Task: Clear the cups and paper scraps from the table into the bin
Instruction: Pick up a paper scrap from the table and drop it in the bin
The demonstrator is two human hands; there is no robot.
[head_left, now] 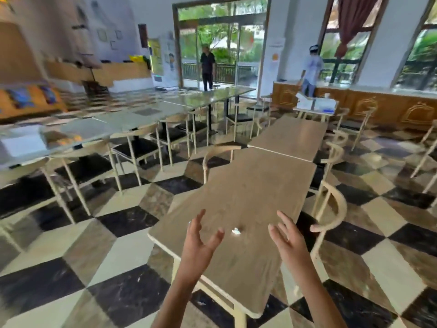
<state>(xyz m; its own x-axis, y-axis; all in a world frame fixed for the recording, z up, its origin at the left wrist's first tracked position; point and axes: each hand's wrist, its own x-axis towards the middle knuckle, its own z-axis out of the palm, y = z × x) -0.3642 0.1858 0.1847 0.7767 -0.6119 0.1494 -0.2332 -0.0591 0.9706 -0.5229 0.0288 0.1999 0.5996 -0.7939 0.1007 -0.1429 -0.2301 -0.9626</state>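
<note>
Over table (257, 185): both hands spread, flanking scrap (236, 231).

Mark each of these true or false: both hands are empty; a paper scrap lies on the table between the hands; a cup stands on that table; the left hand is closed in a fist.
1. Both hands are empty: true; left hand and right hand hold nothing.
2. A paper scrap lies on the table between the hands: true.
3. A cup stands on that table: false; none shows.
4. Left hand is a fist: false; its fingers are spread.
</note>
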